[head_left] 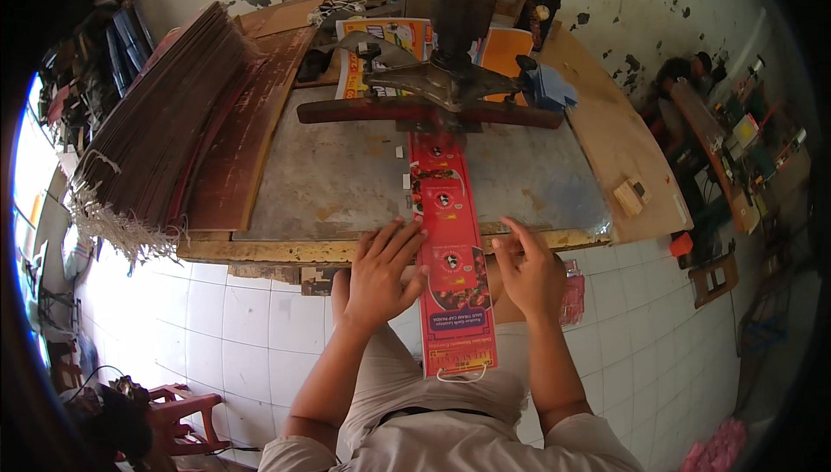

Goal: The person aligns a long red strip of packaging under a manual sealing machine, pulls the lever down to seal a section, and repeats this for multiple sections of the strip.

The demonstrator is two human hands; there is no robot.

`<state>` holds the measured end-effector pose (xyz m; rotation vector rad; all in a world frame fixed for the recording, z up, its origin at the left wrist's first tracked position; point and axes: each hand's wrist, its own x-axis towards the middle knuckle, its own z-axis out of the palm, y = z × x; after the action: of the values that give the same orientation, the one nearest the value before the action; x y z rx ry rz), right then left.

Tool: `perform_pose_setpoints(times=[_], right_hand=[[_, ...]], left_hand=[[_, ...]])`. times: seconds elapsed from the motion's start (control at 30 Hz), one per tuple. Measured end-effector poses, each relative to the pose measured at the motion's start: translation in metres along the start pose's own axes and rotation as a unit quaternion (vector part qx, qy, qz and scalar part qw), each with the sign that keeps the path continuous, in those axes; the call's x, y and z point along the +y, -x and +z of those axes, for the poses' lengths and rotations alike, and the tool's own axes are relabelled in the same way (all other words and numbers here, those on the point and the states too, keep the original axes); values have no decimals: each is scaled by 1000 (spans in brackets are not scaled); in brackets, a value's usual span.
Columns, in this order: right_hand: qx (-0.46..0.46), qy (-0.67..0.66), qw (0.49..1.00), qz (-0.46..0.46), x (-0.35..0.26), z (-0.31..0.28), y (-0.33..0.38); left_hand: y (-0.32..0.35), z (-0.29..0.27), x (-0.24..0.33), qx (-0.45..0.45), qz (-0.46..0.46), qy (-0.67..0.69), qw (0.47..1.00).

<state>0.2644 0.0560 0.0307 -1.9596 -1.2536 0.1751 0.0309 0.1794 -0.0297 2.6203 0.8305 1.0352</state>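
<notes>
A long red printed card strip (450, 251) with a white string loop (461, 377) at its near end lies lengthwise before me. Its far end runs under the dark metal head of a press (446, 82); the near part juts past the table edge over my lap. My left hand (387, 268) rests palm down at the strip's left edge, fingers stretched out. On the other side my right hand (528, 268) is beside the strip's right edge, thumb and forefinger apart and the other fingers bent. Nothing shows in either hand.
A thick stack of brown strips (164, 108) with string ends leans on the table's left. A grey metal plate (320, 177) covers the tabletop. A small wooden block (632, 197) sits at right, a blue item (551, 87) behind. A red stool (186, 416) stands lower left.
</notes>
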Motion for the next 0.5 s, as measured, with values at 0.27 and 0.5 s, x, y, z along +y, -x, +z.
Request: perform_pose_setpoints(times=[0.27, 0.5], right_hand=[[-32, 62, 966, -248, 53, 27, -41], [-33, 70, 965, -250, 55, 32, -42]], left_hand=[[-2, 3, 3, 9, -11, 3, 1000], [-4, 1, 2, 3, -11, -3, 1000]])
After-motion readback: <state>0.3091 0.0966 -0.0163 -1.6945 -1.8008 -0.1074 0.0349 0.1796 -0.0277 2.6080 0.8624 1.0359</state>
